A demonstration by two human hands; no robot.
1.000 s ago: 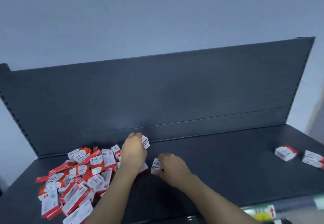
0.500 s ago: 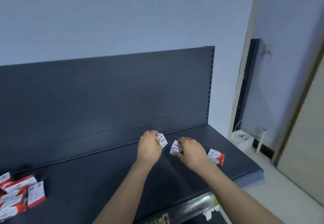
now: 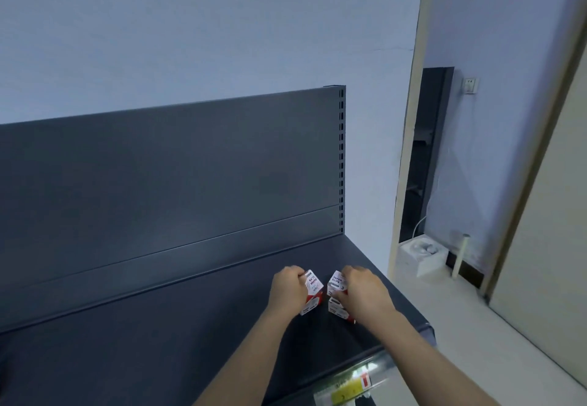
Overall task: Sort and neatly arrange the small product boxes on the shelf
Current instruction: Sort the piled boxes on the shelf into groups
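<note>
Close to the shelf point(image 3: 158, 342)'s right end (bare room stretches left), the left hand point(image 3: 287, 291) has its grip round the left box point(image 3: 313, 285) and the right hand point(image 3: 365, 294) round the right box point(image 3: 337, 282), both roughly upright, just apart.

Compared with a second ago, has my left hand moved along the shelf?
Yes. The left hand, holding a small box, has travelled right along the shelf and is now close to its right end, where the slotted post stands.
</note>
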